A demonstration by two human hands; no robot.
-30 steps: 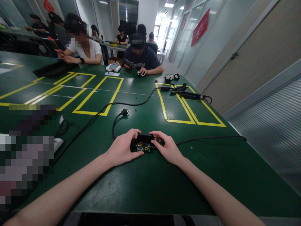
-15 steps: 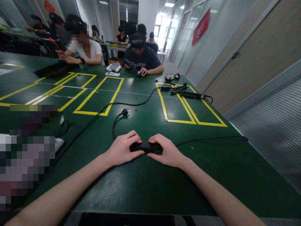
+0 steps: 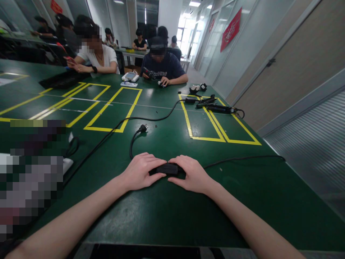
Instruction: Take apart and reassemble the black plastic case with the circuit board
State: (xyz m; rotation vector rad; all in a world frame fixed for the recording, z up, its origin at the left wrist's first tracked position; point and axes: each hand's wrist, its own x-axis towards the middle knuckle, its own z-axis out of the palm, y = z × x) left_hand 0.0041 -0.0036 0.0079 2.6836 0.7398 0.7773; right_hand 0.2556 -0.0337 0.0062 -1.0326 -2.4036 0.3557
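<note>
Clearly crosswise: a black case [image 3: 167,169] pinched between left hand [image 3: 138,171] and right hand [image 3: 192,172]

The left hand closes on the left part of the case, fingertips along its far edge and thumb along the near edge. The right hand curls round the opposite part in a mirrored pinch; how firmly its thumb presses, I cannot tell.

What any handling turns on, I judge, is the long axis: it runs left to right, straight from 1 hand to the other, so each hand commands 1 end. Neither hand is nearer, since both touch the case. It lies directly inside the grip, between the 2 sets of fingers and low over the green table [image 3: 167,216], though whether it rests on the surface is hidden.

Beyond the left hand, a black plug [image 3: 142,128] lies with its cord curving back behind that hand. Past the right hand, a thin black cable [image 3: 242,158] trails off to the right. Farther out, a long black cord [image 3: 151,119] crosses the table near yellow tape [image 3: 104,130], and dark tools [image 3: 219,108] lie at the far right. Across the table sits a co-worker in a dark shirt [image 3: 172,68], holding a dark handheld tool [image 3: 149,73].
</note>
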